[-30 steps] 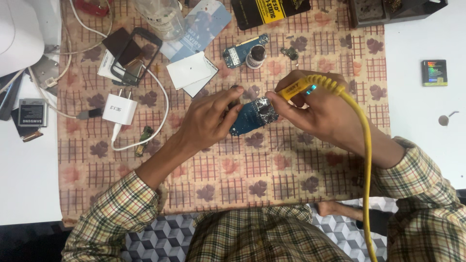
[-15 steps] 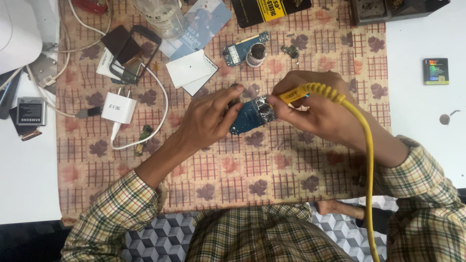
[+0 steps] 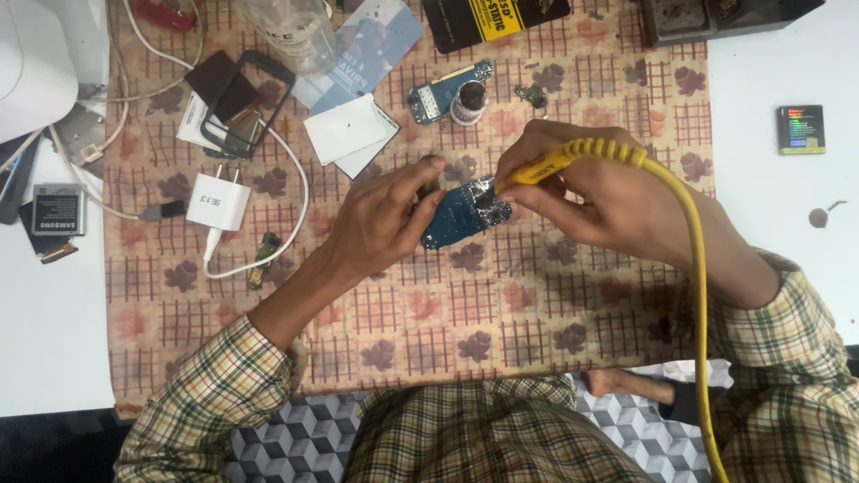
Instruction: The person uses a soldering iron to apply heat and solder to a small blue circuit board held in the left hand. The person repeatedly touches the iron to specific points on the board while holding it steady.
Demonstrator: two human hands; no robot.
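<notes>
Two hands are closed on a blue circuit board and a yellow tool.
The board is pinched at its edge by the left hand, between both hands above the patterned cloth on the bench. The tool is gripped by the right hand, its tip at the board. A white charger lies well left of the left hand.

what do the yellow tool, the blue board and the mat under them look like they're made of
Yellow tool: looks like matte plastic or rubbery sleeve, ribbed near the cable. Blue board: rigid circuit board, glossy blue coating, with shiny silvery metal at the tool end. Mat: probably woven cloth or printed sheet; checked floral pattern, flat, no shine.
</notes>
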